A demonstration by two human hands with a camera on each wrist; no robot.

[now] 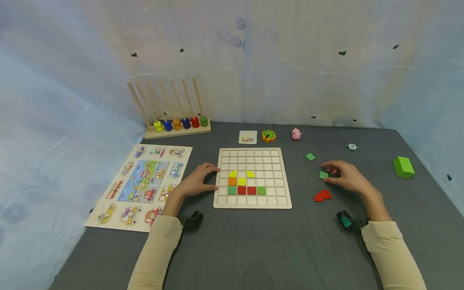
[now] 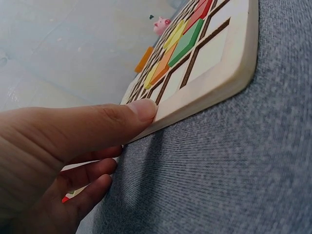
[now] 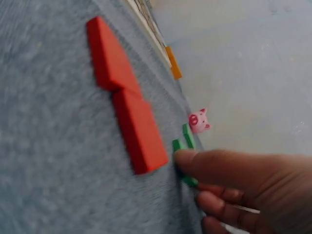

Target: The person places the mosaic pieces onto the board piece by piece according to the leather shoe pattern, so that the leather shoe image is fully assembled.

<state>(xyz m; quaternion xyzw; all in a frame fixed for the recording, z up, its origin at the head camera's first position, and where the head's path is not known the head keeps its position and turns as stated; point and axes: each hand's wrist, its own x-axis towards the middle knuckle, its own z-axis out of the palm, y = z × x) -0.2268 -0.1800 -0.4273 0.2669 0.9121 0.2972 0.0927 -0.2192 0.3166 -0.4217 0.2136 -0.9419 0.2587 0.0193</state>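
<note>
A pale wooden grid board (image 1: 268, 201) lies flat and holds several yellow, orange, red and green tiles. My left hand (image 1: 197, 181) is at its left edge, thumb and forefinger spread apart. In the left wrist view, the thumb (image 2: 144, 109) rests on the board's rim, with the other fingers loose beside it. To the right of the board, my right hand (image 1: 346, 176) pinches a green square tile (image 1: 324, 175) close to the table. The thumb covers part of that tile in the right wrist view. Two red rounded tiles (image 3: 139, 131) lie nearer me.
Another green tile (image 1: 310, 156) lies beyond the right hand. Behind the board are a pattern card (image 1: 248, 137), a tree-like toy (image 1: 268, 135) and a pink pig (image 1: 296, 134). A picture puzzle (image 1: 99, 213) and peg rack (image 1: 177, 133) stand left; a poker chip (image 1: 352, 146) and green block (image 1: 403, 167), right.
</note>
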